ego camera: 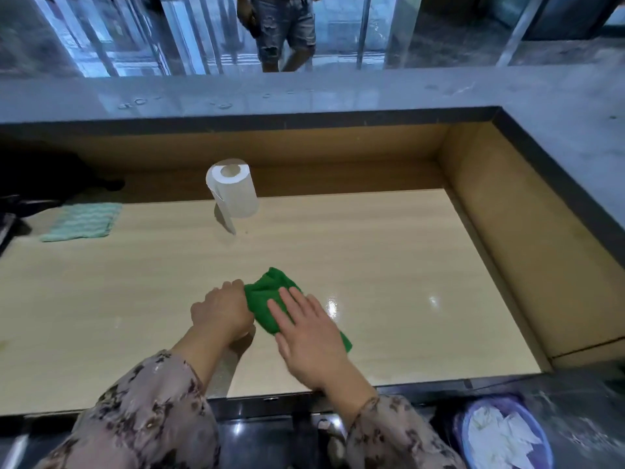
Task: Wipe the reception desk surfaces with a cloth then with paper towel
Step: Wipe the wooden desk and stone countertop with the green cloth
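Observation:
A bright green cloth (267, 296) lies bunched on the light wooden desk surface (389, 265), near its front middle. My left hand (221, 308) grips the cloth's left edge with curled fingers. My right hand (309, 333) lies flat on top of the cloth with straight, spread fingers, covering its right half. A white paper towel roll (235, 191) stands upright at the back of the desk, one sheet hanging loose down to the surface.
A pale teal striped cloth (83, 221) lies folded at the back left, beside dark objects (30, 187). A raised grey stone counter (338, 93) borders the back and right. A bin with white paper (500, 434) sits bottom right. A person stands beyond the counter.

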### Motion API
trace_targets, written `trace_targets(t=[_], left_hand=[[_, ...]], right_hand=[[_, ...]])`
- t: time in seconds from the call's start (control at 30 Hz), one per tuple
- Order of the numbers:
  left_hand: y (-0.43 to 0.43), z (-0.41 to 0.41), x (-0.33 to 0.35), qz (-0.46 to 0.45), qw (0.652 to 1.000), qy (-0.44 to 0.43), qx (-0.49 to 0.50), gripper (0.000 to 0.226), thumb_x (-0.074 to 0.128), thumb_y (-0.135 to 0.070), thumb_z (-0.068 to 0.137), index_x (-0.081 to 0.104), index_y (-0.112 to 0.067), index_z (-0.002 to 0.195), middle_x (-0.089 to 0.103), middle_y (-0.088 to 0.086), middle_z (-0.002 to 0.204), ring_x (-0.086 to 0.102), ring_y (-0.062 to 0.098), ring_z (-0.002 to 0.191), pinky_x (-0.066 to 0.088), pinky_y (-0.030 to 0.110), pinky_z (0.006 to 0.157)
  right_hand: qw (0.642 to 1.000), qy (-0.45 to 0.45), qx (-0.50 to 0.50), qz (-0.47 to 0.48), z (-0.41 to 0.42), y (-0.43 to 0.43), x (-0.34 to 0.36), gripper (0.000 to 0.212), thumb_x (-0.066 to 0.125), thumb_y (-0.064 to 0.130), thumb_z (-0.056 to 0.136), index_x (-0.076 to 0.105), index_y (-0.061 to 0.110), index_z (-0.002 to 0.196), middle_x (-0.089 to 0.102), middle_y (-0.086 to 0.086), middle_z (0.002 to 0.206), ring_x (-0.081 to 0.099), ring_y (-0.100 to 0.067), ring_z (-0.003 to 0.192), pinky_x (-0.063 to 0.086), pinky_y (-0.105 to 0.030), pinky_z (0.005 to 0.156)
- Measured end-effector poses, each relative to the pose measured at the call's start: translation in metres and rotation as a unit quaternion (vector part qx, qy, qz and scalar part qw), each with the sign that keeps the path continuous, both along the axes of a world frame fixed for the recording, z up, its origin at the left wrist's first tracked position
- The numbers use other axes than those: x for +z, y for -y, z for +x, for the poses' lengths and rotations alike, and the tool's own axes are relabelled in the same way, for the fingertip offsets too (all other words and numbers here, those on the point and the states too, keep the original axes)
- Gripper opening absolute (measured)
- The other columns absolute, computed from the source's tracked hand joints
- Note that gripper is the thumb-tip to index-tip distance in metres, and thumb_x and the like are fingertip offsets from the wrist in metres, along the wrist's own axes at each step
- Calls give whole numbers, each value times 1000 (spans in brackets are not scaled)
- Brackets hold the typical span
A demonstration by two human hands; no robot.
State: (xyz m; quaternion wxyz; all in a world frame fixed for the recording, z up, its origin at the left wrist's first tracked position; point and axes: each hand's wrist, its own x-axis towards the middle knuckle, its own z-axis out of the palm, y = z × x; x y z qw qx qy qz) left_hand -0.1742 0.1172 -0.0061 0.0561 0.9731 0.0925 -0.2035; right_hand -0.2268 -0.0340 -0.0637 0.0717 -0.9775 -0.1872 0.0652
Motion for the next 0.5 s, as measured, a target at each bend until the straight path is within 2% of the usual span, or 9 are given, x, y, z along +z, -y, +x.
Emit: trace_targets(t=[0.07, 0.17, 0.2, 0.23, 0.3, 0.37, 0.43, 0.5], left_hand=[[3, 1, 0, 33, 999, -3, -12, 23, 46, -19, 85, 47, -21, 107, 54, 3, 118, 51, 26, 113, 41, 38, 89], [9, 3, 1, 34, 999, -11, -22, 21, 43, -19, 87, 46, -20, 107, 53, 3, 118, 52, 26, 112, 40, 38, 90], [12, 3, 2, 32, 999, -12, -23, 21, 44, -19, 87, 46, -20, 108, 54, 3, 117, 52, 26, 112, 40, 38, 91], [14, 2, 2, 31, 999, -14, -25, 22, 45, -20, 87, 47, -20, 109, 54, 3, 117, 52, 26, 112, 40, 38, 91], [18, 2, 5, 32, 999, -15, -29, 23, 45, -18, 87, 47, -20, 110, 54, 2, 117, 53, 26, 111, 39, 37, 90], [21, 3, 9, 27, 999, -13, -34, 24, 44, -14, 86, 46, -20, 109, 54, 2, 116, 53, 25, 111, 38, 36, 86], [22, 6, 15, 14, 999, -8, -37, 25, 42, -11, 85, 46, -20, 107, 55, 2, 116, 53, 26, 110, 37, 35, 83], [22, 8, 24, 5, 999, 2, -39, 24, 41, -10, 86, 45, -20, 108, 56, 2, 117, 53, 26, 110, 37, 35, 82]], right_hand=[[1000, 13, -17, -12, 3, 32, 2, 57, 35, 41, 88, 47, 21, 140, 45, -6, 146, 44, -21, 135, 31, -40, 112], [996, 21, -83, -20, 4, 89, 7, 63, 18, 44, 93, 18, 22, 152, 11, -1, 159, 12, -19, 148, 1, -34, 120], [993, 26, -112, -12, 2, 108, 9, 65, 11, 46, 92, 12, 22, 153, 5, 0, 159, 6, -18, 148, -2, -33, 119], [990, 32, -140, -8, 1, 126, 11, 68, 6, 46, 89, 12, 21, 152, 6, 0, 159, 6, -18, 148, 0, -33, 119], [978, 51, -201, -1, -2, 160, 10, 70, 7, 45, 89, 24, 15, 150, 18, -7, 158, 18, -24, 147, 13, -38, 120], [961, 78, -267, 0, -3, 190, 5, 64, 21, 39, 92, 38, 6, 145, 34, -17, 151, 33, -33, 140, 29, -44, 115], [933, 62, -354, -10, -1, 209, 5, 54, 41, 25, 93, 39, 2, 142, 38, -22, 147, 36, -38, 136, 36, -46, 109], [908, 21, -418, -24, 6, 209, 13, 52, 49, 15, 92, 37, 1, 141, 39, -23, 144, 36, -39, 129, 42, -45, 98]])
